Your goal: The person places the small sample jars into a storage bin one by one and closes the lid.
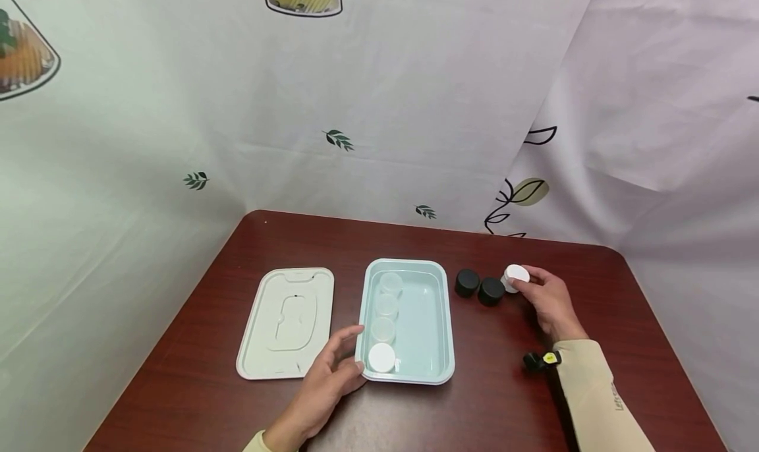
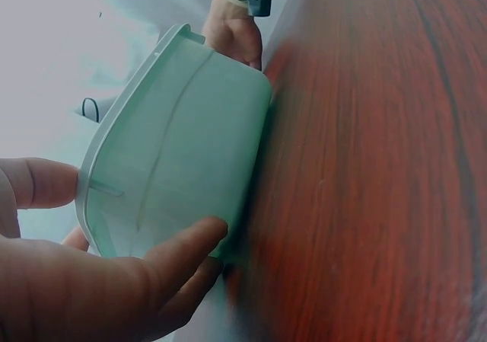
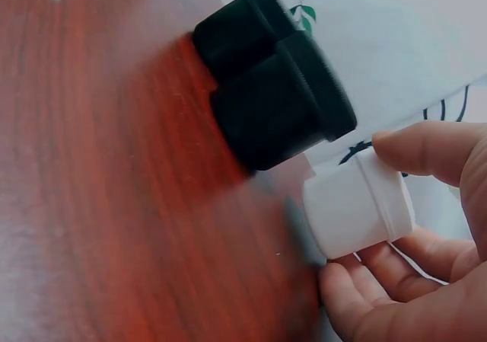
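At the left of the desk (image 1: 427,416) lies a pale rectangular lid (image 1: 296,323), flat and apart from the tray. Next comes the left hand (image 1: 326,386), holding the near left corner of a light blue plastic tray (image 1: 423,320), its thumb at the rim and lower fingers along the outer wall. Inside, along the tray's left side, three translucent round containers (image 1: 386,306) run in a row, with a white round container (image 1: 381,358) at the near end, close to the left hand. Just right of the tray stand two black screw-lid jars (image 1: 491,292), side by side. Beside the nearer one is a white lidded jar (image 1: 515,278), pinched between thumb and fingers of the right hand (image 1: 553,300), well apart from the left; whether its base touches the desk I cannot tell. A beige sleeve (image 1: 595,393) covers the right forearm.
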A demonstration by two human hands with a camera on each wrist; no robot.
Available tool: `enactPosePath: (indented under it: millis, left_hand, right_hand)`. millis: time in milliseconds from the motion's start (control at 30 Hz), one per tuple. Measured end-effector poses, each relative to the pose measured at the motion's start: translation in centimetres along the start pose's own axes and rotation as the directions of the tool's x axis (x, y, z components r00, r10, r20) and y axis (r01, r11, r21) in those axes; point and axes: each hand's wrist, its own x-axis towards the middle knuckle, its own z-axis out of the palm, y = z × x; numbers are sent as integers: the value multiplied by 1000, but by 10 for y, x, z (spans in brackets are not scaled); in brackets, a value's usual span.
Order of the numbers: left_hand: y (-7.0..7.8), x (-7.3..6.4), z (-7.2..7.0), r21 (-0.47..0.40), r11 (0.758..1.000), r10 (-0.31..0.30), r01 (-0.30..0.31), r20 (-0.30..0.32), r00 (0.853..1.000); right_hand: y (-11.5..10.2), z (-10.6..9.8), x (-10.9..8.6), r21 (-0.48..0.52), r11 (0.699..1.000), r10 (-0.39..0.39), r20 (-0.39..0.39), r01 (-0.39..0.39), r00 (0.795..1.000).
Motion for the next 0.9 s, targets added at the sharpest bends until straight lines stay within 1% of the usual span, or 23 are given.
enactPosePath:
  millis: [200, 333, 433, 633, 800, 900]
  left_hand:
    - [0, 0, 0, -2, 1000, 4, -4, 3, 1000]
    - [-1, 0, -1, 10, 1000, 3, -3, 8, 1000]
    - [-1, -1, -2, 19, 1000, 4, -4, 10, 1000]
    - [-1, 0, -2, 19, 1000, 3, -3, 8, 1000]
    - [-1, 0, -2, 15, 1000, 0, 0, 6, 1000]
    - [-1, 0, -1, 13, 1000, 0, 0, 5, 1000]
  right_hand:
    - [-7, -5, 0, 122, 992, 40, 23, -42, 999]
    - [-11, -7, -1, 169, 985, 28, 5, -29, 1000]
    - [-16, -7, -2, 182, 983, -1, -5, 1, 1000]
    - [-30, -1, -10, 166, 983, -75, 2, 74, 997]
    - [-43, 8, -20, 190, 969, -165, 15, 159, 986]
    - [-50, 16, -26, 170, 965, -207, 18, 201, 978]
